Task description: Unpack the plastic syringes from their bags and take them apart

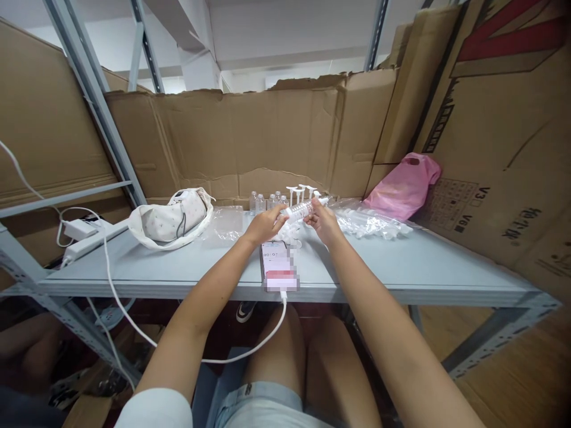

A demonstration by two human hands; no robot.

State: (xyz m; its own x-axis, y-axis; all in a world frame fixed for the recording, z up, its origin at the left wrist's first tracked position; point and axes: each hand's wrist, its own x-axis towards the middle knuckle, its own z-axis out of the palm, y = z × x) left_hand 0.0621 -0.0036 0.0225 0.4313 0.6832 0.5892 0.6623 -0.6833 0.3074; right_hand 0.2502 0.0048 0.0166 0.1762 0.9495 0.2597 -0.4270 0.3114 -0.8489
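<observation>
storeroom-like workspace: metal rack shelf as bench, cardboard sheet behind, big printed carton beside.

Here's the grey worktop: white cloth bundle on the left, small clear bottles standing at the back, phone lying up front, crinkled clear bag to the right!

both forearms forward and inward, left hand and right hand near each other, fingers bent

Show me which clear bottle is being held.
The bottle slanting between the left hand and right hand; the clear bottles behind it stand upright on the table, untouched.
</observation>
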